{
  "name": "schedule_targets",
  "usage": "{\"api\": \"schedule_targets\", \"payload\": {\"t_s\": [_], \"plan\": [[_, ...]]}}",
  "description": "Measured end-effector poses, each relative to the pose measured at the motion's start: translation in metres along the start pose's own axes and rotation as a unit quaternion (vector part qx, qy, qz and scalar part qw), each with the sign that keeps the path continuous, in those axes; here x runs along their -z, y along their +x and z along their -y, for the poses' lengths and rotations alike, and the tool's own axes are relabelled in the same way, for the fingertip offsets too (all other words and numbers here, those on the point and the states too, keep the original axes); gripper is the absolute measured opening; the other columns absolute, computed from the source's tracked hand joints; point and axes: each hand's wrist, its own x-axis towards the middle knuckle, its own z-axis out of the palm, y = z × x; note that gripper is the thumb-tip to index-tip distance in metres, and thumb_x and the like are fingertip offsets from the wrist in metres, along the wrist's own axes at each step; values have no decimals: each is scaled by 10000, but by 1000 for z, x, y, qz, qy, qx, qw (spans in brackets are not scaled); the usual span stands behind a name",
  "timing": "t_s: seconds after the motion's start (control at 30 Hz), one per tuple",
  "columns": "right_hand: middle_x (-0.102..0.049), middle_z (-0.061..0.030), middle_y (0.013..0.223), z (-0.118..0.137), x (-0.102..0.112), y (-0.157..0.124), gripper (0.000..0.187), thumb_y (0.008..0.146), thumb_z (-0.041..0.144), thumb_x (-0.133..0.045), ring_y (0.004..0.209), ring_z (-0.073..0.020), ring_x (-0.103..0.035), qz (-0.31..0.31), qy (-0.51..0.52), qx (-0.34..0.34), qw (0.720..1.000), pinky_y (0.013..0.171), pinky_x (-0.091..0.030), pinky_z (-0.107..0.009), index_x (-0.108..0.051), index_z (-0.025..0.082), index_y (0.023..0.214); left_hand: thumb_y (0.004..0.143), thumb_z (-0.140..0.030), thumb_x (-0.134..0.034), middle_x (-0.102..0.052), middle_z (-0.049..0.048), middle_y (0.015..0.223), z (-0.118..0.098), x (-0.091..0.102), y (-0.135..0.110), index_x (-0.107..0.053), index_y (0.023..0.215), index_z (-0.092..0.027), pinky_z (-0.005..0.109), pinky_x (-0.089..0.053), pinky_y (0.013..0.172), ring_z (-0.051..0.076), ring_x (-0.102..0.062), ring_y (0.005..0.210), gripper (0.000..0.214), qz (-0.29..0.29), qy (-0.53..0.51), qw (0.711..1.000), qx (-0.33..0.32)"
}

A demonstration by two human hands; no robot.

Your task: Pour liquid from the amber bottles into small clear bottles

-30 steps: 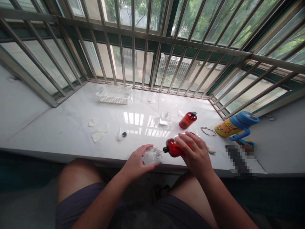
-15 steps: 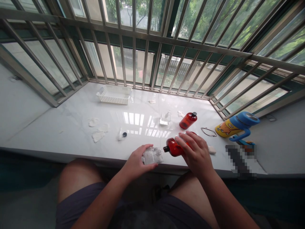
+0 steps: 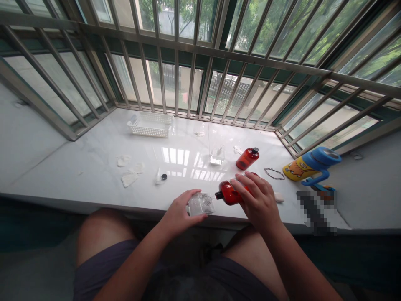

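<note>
Left grip point(image 3: 183, 212) closed around a clear flat bottle point(image 3: 200, 205), fingers wrapped over its upper side, neck end pointing right. Right grip point(image 3: 258, 205) closed over an amber plastic bottle point(image 3: 228, 194), fingers spread across the top, much of the body hidden beneath the hand. Amber bottle on its side, long axis running nearly level across the view, the black cap point(image 3: 219, 195) end toward the left grip and the base end under the right palm. Right hand nearer the base, left hand nearer the cap. Cap just beside the neck of the clear bottle, with a narrow gap between them. Both bottles close to the near edge of a white marble windowsill point(image 3: 78, 167). Farther out, ahead of the right grip, a second amber bottle point(image 3: 247, 159) with a black top, and to its left a small clear bottle point(image 3: 217, 154). Off to the left, a small clear vial point(image 3: 157, 177) on its side, cotton pads point(image 3: 125, 177) and a white plastic basket point(image 3: 149, 124) by the steel window bars point(image 3: 175, 83). On the right, a thin wire loop point(image 3: 274, 173) and a yellow and blue flask point(image 3: 308, 165)
</note>
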Motion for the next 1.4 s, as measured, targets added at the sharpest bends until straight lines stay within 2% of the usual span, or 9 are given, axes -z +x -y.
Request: {"api": "schedule_targets", "payload": {"t_s": [0.43, 1.4], "plan": [[-699, -77, 1459, -1, 1, 1, 519, 988, 143, -693, 1428, -349, -570, -2, -7, 1, 1000, 1167, -423, -522, -605, 307, 1472, 769, -417, -904, -692, 96, 1454, -5, 2, 1, -651, 1430, -293, 485, -549, 1141, 344, -667, 1325, 718, -4, -5, 1000, 5], [-706, -65, 1459, -1, 4, 6, 482, 992, 104, -688, 1432, -325, -584, -3, -22, 20, 1000, 1199, -403, -513, -633, 306, 1427, 771, -419, -900, -693, 101, 1449, 0, 1, 0, -651, 1427, -284, 492, -541, 1150, 340, -666, 1323, 714, -12, -3, 1000, -3]]}}
